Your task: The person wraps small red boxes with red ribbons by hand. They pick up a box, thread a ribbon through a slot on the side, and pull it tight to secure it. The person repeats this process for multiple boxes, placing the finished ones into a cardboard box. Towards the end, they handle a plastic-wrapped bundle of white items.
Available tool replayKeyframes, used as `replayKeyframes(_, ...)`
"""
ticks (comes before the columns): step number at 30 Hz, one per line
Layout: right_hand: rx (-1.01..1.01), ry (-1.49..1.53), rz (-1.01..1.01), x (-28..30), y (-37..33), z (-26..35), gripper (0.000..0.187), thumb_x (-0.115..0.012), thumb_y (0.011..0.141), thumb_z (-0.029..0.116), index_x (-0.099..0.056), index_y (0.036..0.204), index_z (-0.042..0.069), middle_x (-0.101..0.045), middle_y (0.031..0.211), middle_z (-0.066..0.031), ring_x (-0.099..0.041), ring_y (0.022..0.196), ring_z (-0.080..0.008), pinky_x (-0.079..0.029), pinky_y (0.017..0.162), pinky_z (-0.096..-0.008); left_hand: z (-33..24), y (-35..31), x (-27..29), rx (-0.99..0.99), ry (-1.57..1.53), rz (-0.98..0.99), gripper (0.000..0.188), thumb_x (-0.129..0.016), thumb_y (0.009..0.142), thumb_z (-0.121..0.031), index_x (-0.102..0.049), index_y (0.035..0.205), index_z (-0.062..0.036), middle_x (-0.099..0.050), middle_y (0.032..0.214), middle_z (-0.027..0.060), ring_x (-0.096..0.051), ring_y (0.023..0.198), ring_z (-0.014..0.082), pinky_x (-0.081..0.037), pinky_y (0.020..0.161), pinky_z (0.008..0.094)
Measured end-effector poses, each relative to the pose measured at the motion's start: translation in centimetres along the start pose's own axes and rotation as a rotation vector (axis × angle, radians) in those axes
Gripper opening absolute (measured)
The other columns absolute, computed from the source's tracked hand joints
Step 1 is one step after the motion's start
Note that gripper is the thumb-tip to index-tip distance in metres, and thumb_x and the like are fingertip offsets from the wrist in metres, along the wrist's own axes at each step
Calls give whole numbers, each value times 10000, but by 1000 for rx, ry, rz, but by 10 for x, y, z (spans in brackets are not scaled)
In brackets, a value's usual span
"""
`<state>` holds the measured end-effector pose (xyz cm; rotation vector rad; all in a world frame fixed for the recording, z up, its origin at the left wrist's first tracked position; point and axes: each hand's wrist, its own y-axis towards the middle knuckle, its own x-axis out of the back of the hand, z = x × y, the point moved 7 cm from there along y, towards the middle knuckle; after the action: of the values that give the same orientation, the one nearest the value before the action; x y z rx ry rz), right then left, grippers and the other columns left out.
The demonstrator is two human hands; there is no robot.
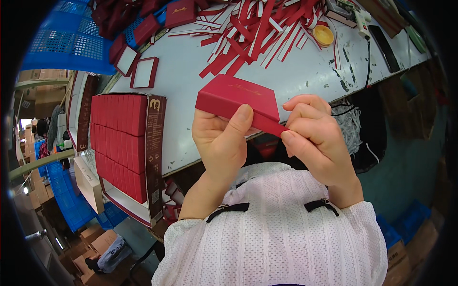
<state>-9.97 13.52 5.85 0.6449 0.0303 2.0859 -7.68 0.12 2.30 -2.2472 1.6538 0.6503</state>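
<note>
My left hand (220, 140) grips a red gift box (238, 93) from below, its thumb pressed on the near side. Faint gold lettering marks the flat top. Along that near side runs a red strip (268, 125), its right end sticking out past the box corner. My right hand (320, 138) pinches this strip end between thumb and fingertips, the other fingers curled. The box is held up over the near edge of the white table (183, 71). Its underside is hidden by my left hand.
Loose red and white strips (257, 35) heap at the table's back. A yellow round dish (323, 35), a white glue gun (361, 25) and a black flat slab (383, 47) lie at back right. Left are a brown carton (155, 157) packed with red boxes, red trays (144, 86) and a blue crate (52, 59).
</note>
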Motion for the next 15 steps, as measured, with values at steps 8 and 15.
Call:
replayKeyframes(8,-139,92,80,0,4,-18,87,-562,738,93,-586,701,18,-512,586,-30,-516,624,-146,-372,615,-263,0,-2,0,-75,-128,87,193,-464,834,-53,-454,1013,19,-551,964,147,-584,829,201,-513,676,301)
replayKeyframes(15,-162,275,-176,28,-2,-41,210,-548,745,1,-605,946,19,-593,692,-40,-518,562,-64,-415,510,-179,1,5,16,160,-654,49,231,-464,851,-151,-475,994,31,-546,1006,146,-537,952,241,-444,854,355)
